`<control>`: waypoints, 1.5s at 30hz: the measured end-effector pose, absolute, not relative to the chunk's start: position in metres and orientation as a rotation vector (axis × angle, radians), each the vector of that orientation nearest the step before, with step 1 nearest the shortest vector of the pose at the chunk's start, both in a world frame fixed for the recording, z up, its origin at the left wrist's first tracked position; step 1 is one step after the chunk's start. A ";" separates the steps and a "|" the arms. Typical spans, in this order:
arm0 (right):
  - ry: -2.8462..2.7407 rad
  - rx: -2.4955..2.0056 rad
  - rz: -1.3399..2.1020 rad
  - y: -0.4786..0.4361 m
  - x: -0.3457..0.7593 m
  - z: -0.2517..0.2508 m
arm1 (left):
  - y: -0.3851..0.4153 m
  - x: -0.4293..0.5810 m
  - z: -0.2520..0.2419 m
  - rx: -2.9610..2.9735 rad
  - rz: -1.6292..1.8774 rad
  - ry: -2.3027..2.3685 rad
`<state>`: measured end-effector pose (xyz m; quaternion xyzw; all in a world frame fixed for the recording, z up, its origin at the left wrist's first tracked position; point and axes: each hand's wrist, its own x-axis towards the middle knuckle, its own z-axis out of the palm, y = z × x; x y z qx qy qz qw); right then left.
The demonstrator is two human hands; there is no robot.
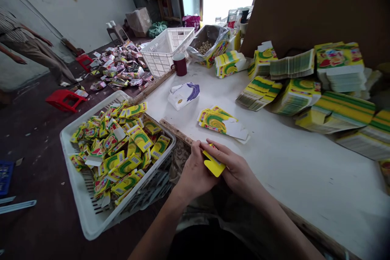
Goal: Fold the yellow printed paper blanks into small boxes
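Both my hands meet at the near edge of the white table (298,170), closed around one small yellow carton (213,165). My left hand (194,172) grips its left side with the thumb on top. My right hand (236,168) wraps over it from the right, fingers curled across the top. Just beyond them lies a small pile of flat yellow-green carton blanks (221,124). To my left stands a white plastic basket (82,195) filled with several folded yellow-green cartons (122,150).
Large stacks of flat blanks (319,89) cover the table's right and back. A dark red mug (180,65), a white bag (183,94), an empty white basket (166,48) and a bag of nuts (207,44) stand farther back. A person (27,44) and red stools (62,99) are at left.
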<state>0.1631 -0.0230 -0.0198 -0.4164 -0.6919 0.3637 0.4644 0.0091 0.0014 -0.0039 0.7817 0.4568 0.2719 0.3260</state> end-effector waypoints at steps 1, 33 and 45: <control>-1.752 -1.020 0.902 -0.023 0.164 -0.020 | 0.002 0.007 -0.003 2.059 0.722 1.200; -1.758 -1.001 1.073 -0.027 0.170 -0.016 | 0.005 -0.006 0.035 2.112 0.403 1.181; -1.690 -1.928 0.410 0.067 0.196 -0.055 | 0.064 -0.098 0.007 2.067 0.999 2.364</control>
